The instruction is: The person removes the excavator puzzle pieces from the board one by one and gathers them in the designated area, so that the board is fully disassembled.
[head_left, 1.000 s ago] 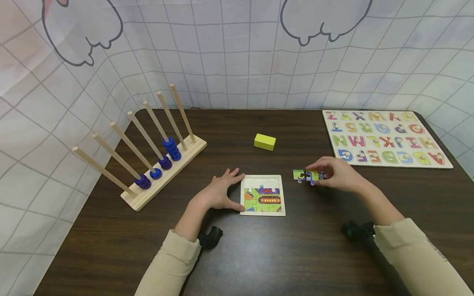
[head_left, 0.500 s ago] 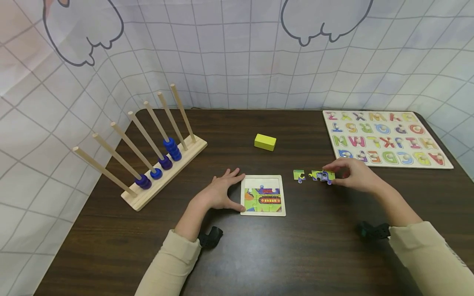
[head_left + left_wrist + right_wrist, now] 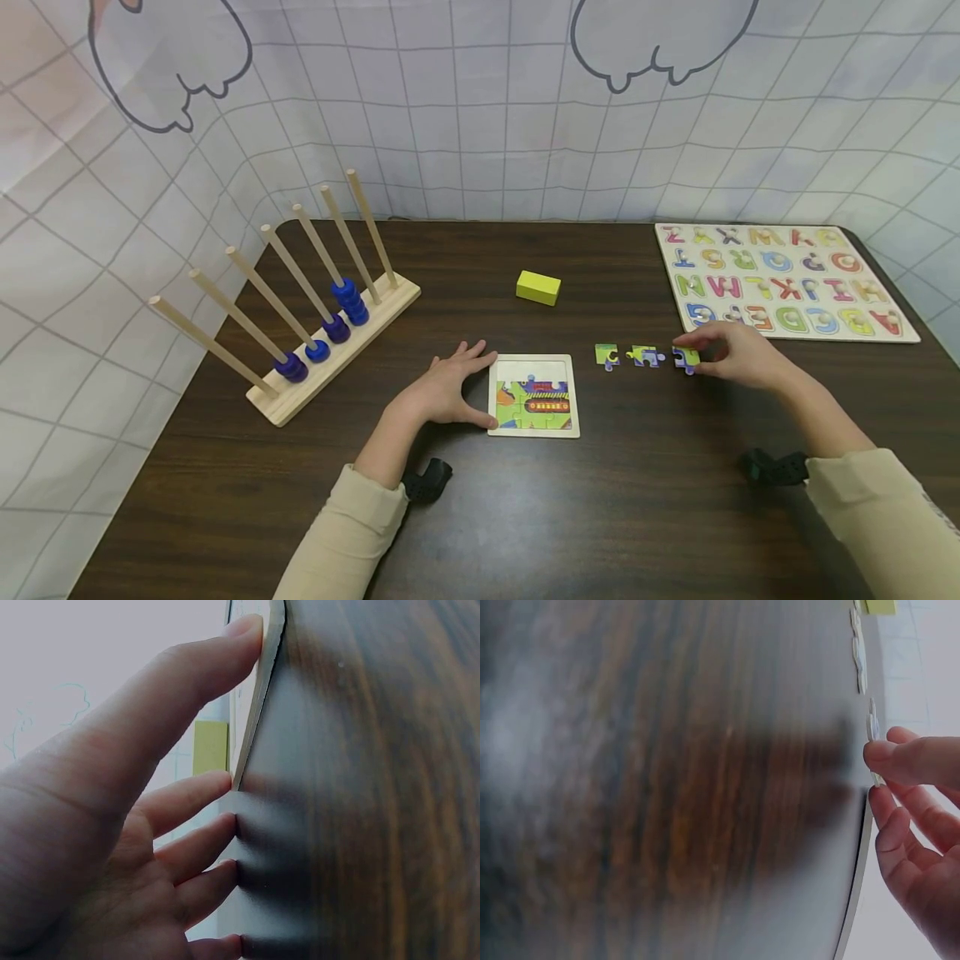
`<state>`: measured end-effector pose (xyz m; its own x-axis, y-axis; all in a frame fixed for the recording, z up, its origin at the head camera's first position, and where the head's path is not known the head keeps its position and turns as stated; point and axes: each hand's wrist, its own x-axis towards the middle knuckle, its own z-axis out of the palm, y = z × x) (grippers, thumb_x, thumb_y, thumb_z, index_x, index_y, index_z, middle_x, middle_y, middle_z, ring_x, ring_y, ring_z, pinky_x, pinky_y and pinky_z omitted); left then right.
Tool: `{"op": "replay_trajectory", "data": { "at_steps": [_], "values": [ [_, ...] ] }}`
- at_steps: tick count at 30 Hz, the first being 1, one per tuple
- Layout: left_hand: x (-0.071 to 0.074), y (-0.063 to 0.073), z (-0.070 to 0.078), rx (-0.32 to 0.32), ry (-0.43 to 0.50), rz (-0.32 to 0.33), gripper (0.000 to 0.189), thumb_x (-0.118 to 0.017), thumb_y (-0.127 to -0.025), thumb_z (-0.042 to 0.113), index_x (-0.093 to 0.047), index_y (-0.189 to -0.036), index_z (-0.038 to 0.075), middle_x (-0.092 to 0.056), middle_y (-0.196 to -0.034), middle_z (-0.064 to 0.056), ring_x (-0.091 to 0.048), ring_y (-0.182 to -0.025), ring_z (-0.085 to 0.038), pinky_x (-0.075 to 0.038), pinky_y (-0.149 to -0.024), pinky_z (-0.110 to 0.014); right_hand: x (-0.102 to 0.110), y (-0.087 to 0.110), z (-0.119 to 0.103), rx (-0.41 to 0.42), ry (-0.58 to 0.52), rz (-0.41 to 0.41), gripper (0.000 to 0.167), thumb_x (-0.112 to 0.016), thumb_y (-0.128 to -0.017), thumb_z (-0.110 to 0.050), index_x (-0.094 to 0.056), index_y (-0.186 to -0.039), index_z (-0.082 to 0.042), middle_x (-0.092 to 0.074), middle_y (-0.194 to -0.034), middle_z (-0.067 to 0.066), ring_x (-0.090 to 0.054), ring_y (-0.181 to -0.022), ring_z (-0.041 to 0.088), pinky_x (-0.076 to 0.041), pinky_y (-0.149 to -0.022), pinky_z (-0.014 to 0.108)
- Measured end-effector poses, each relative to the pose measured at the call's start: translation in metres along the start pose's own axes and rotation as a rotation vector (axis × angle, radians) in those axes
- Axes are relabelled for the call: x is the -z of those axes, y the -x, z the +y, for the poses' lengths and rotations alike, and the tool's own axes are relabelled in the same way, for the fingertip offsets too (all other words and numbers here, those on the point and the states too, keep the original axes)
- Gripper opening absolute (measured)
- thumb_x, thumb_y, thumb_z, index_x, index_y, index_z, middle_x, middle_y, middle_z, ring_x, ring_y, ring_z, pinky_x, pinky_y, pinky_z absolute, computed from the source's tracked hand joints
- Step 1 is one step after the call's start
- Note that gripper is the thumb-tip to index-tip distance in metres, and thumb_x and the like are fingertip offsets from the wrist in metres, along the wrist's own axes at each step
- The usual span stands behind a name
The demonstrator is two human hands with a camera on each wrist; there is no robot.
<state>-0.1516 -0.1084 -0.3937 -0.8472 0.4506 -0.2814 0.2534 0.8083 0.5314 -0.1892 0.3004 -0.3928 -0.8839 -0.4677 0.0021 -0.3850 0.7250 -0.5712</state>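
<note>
Compared with half a second ago, the right hand (image 3: 738,358) is farther to the right of the puzzle frame (image 3: 533,433), and the end piece (image 3: 686,358) is now apart from the middle piece (image 3: 646,357). Three loose pieces therefore make a row to the right of the frame: the first piece (image 3: 607,357) is nearest to it. The right thumb and forefinger are narrow and pinch the end piece; from the right wrist it shows almost edge-on, so I cannot tell whether it lies flat. The left hand (image 3: 442,392) remains at the frame's left side, fingers spread wide, the thumb touching its near corner. Inside the frame, assembled pieces fill the near part, while the far part has none. In my judgement, if the left thumb pushes carelessly, the frame may slide and its pieces loosen. Also, moving the end piece too far from the frame could make the knuckles bump the alphabet board (image 3: 909,335).
</note>
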Motion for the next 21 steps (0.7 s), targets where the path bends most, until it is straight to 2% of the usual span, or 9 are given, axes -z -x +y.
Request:
{"op": "replay_trajectory", "data": {
  "at_steps": [21],
  "values": [
    [0.0003, -0.0004, 0.0009, 0.011, -0.007, -0.006, 0.094, -0.081, -0.066, 0.039, -0.033, -0.143, 0.018, -0.017, -0.151, -0.003, -0.007, -0.139, -0.025, -0.008, -0.107, -0.055, 0.0015, -0.004, -0.001, -0.045, 0.003, -0.032, 0.034, -0.072, -0.073, 0.004, -0.065, -0.107, 0.002, -0.065, -0.1, 0.015, -0.057, -0.086, 0.024, -0.049, -0.065, 0.026]
  ]
}}
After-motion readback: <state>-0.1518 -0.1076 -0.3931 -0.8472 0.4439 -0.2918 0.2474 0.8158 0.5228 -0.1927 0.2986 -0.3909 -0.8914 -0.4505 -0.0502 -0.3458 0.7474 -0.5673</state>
